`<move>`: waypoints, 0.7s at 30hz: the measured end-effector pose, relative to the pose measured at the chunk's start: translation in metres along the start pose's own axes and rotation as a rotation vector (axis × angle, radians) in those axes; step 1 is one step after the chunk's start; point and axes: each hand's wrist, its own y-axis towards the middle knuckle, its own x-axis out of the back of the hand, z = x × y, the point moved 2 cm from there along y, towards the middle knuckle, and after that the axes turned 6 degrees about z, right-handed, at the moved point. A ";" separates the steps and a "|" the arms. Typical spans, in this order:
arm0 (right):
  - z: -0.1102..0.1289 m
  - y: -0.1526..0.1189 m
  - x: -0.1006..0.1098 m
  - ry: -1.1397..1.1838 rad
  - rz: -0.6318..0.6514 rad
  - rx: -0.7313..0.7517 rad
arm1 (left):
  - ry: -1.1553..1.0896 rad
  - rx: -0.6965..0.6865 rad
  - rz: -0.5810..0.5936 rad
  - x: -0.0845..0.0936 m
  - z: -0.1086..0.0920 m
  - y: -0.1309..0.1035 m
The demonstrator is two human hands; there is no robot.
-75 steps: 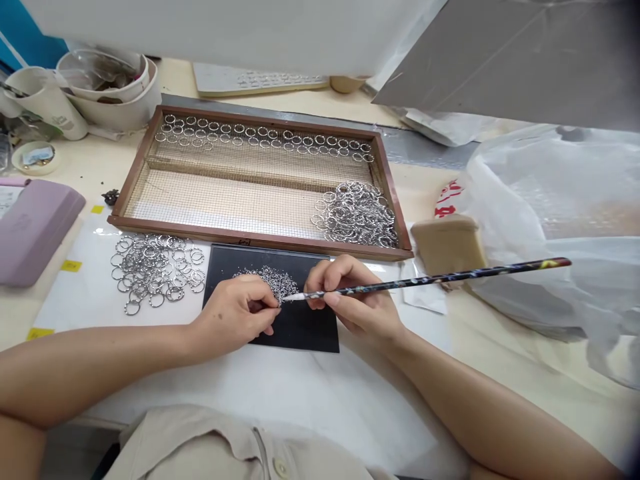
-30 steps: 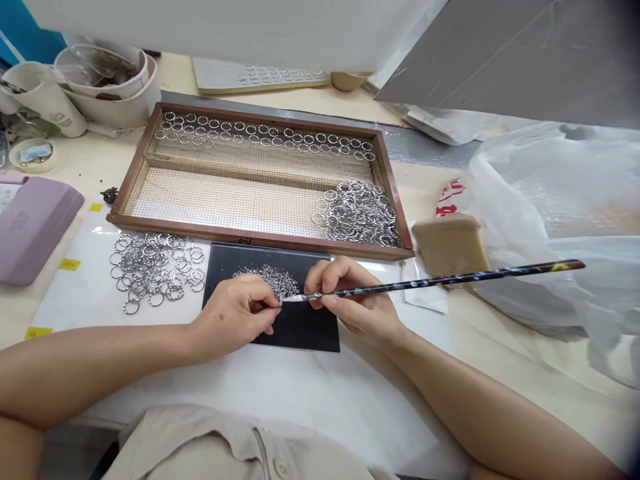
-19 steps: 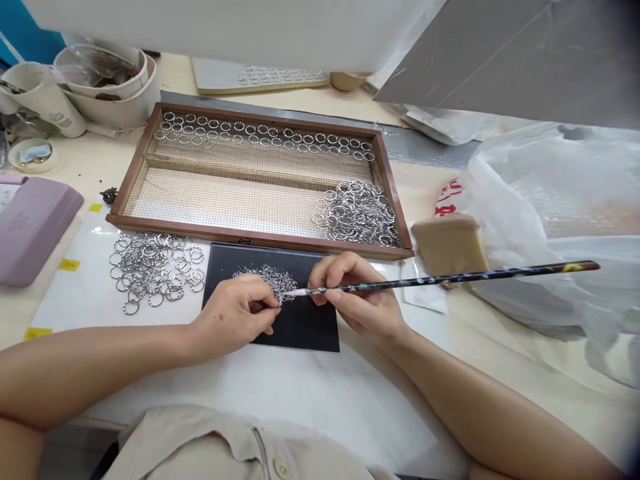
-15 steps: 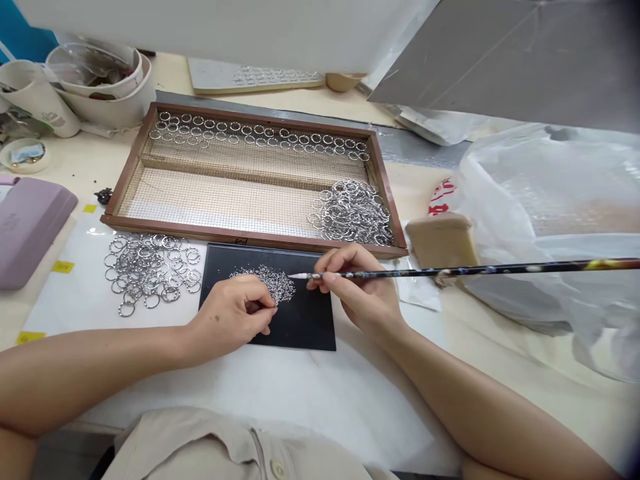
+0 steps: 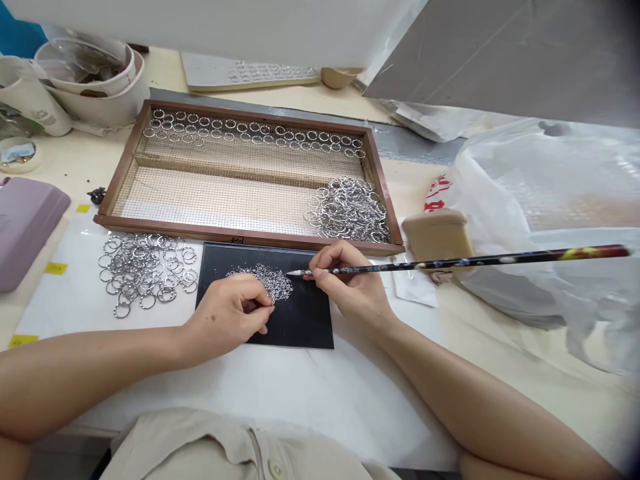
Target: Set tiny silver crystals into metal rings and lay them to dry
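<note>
My right hand (image 5: pixel 350 283) is closed round a long dark patterned stick (image 5: pixel 425 265) with a pale pointed tip. The tip points left, at the right side of a heap of tiny silvery beads (image 5: pixel 275 280) on a black mat (image 5: pixel 305 320). My left hand (image 5: pixel 233 310) is over the mat's left part, thumb and forefinger pinched beside the beads; what they hold, if anything, is too small to name. Left of this hand lies a pile of metal rings (image 5: pixel 145 267) on a white sheet.
Behind the mat stands a wooden-framed mesh tray (image 5: pixel 240 237) with rows of rings and a ring heap (image 5: pixel 350 210). A purple case (image 5: pixel 30 227) and white tubs (image 5: pixel 107 100) are at left. At right are a tan block (image 5: pixel 437 237) and plastic bags (image 5: pixel 550 200).
The whole view has shifted slightly, so most things appear a little further left. The stick's far end has tilted up a little. Both hands keep nearly the same places over the mat.
</note>
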 end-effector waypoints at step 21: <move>0.015 -0.018 -0.003 0.343 0.251 0.149 | 0.099 -0.055 -0.009 -0.001 0.001 -0.001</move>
